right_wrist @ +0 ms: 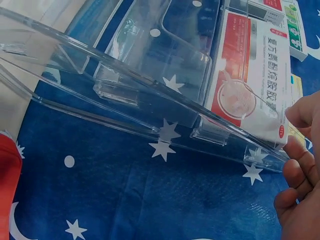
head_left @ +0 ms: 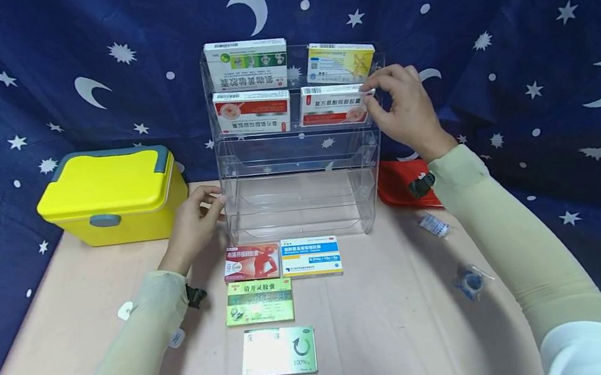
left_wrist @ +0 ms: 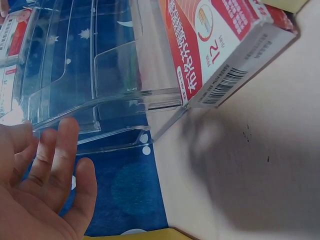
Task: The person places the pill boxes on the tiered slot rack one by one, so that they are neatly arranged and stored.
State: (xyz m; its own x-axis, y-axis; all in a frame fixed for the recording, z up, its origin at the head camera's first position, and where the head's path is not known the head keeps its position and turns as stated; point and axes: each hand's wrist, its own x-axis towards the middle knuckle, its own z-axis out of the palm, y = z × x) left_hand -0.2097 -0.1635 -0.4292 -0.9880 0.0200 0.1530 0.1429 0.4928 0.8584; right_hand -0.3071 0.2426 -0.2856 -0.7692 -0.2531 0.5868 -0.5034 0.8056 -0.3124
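Observation:
A clear acrylic tiered rack (head_left: 302, 203) stands upright at the table's far side. My right hand (head_left: 405, 106) pinches the right end of a white and red medicine box (head_left: 332, 107), thumb and forefinger at its corner, in the second tier from the top. To its left sits a similar red and white box (head_left: 252, 113). The top tier holds a white and green box (head_left: 247, 67) and a yellow and white box (head_left: 340, 62). My left hand (head_left: 198, 222) is at the rack's lower left side, fingers loosely bent; in the left wrist view the fingertips (left_wrist: 69, 127) lie along the clear side edge.
In front of the rack lie a red box (head_left: 251, 262), a blue and white box (head_left: 311, 257), a green box (head_left: 259, 302) and a pale green box (head_left: 278, 351). A yellow case (head_left: 110, 195) stands left; a red pouch (head_left: 404, 184) and small wrapped items (head_left: 471, 283) lie right.

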